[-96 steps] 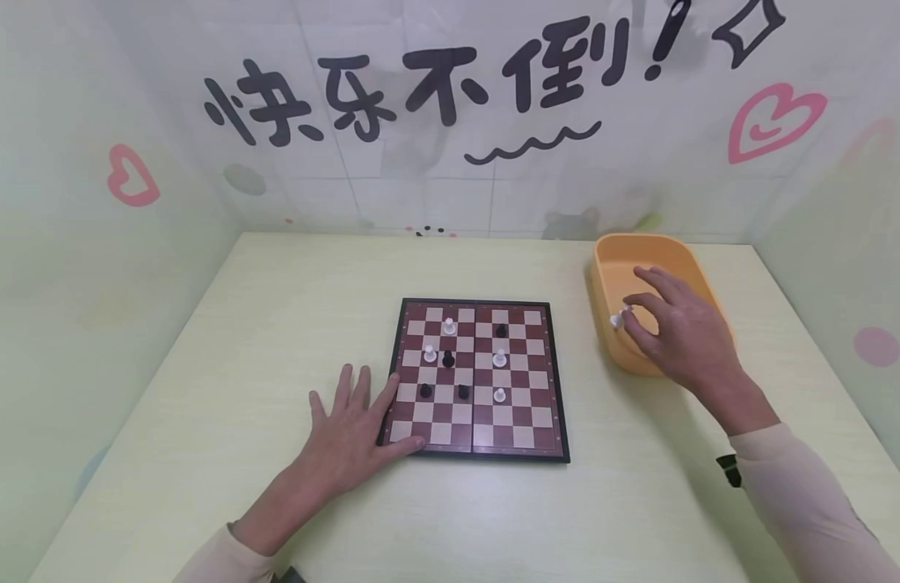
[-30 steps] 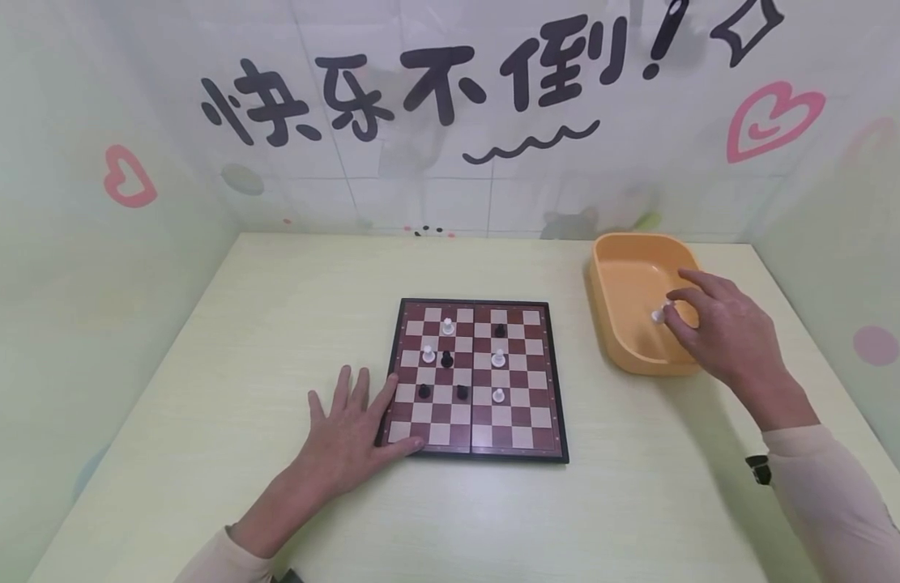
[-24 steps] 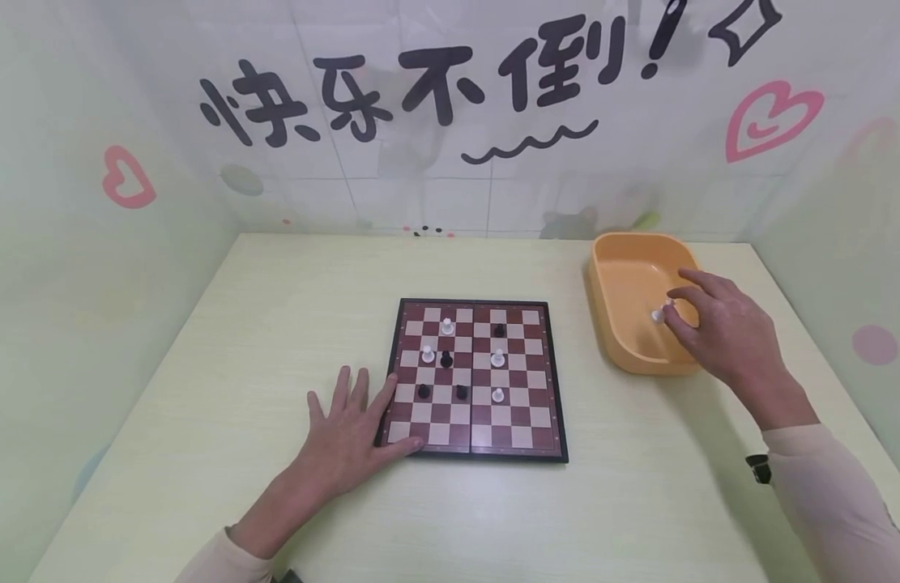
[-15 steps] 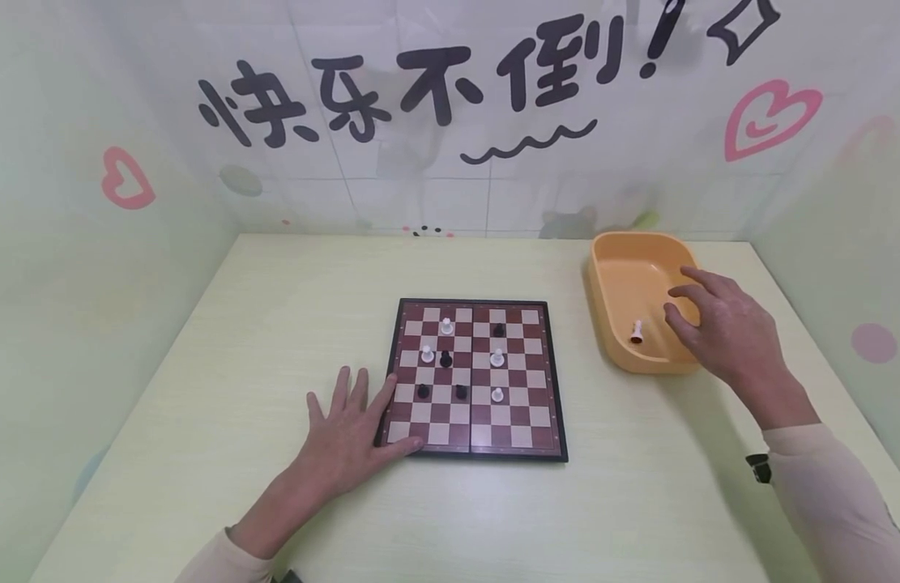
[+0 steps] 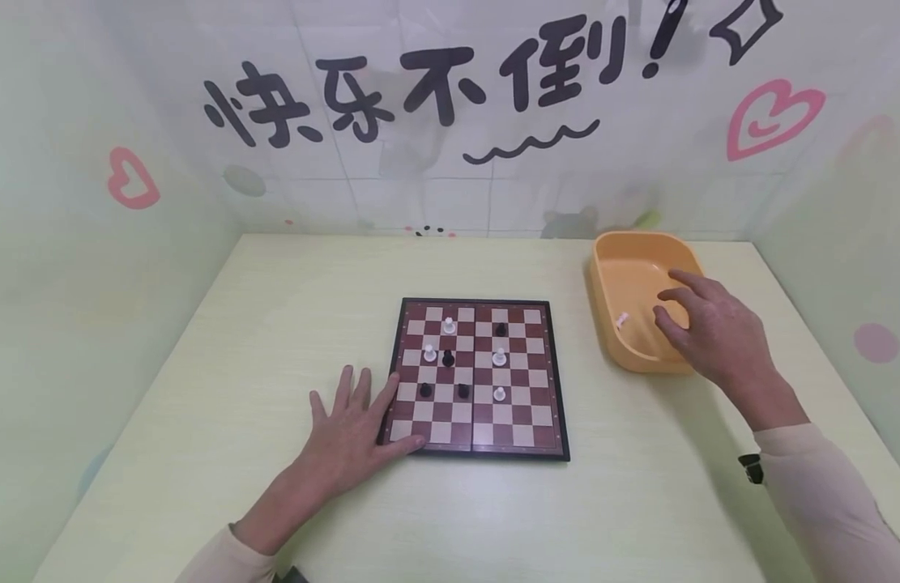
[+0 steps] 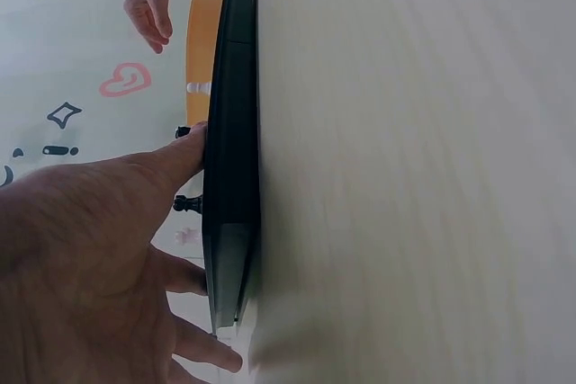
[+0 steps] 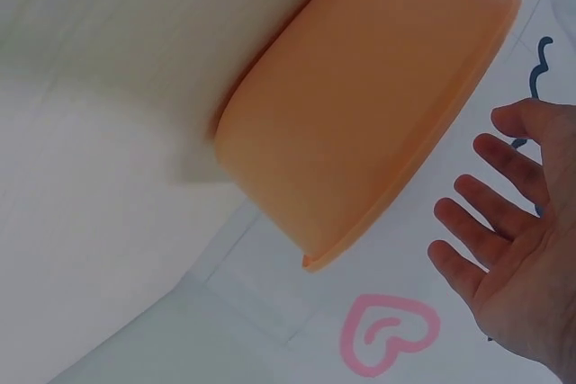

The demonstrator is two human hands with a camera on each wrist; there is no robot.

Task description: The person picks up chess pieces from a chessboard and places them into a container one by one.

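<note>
My left hand rests at the near left corner of the chessboard, thumb on its front edge and fingers spread along the left side. In the left wrist view the thumb lies over the rim of the board, close to a black chess piece. Several white and black pieces stand on the squares, among them a white piece and a black piece. Above the orange bin hovers my right hand, fingers parted and holding nothing. A white chess piece lies inside the bin.
The bin's outer wall rises beneath the right hand in the right wrist view. A pale table carries board and bin, with a printed wall behind and side walls left and right.
The right hand carried the white chess piece over the bin and let it go. It dropped in and rolled toward the bin's left side. The left hand has stayed on the board.
</note>
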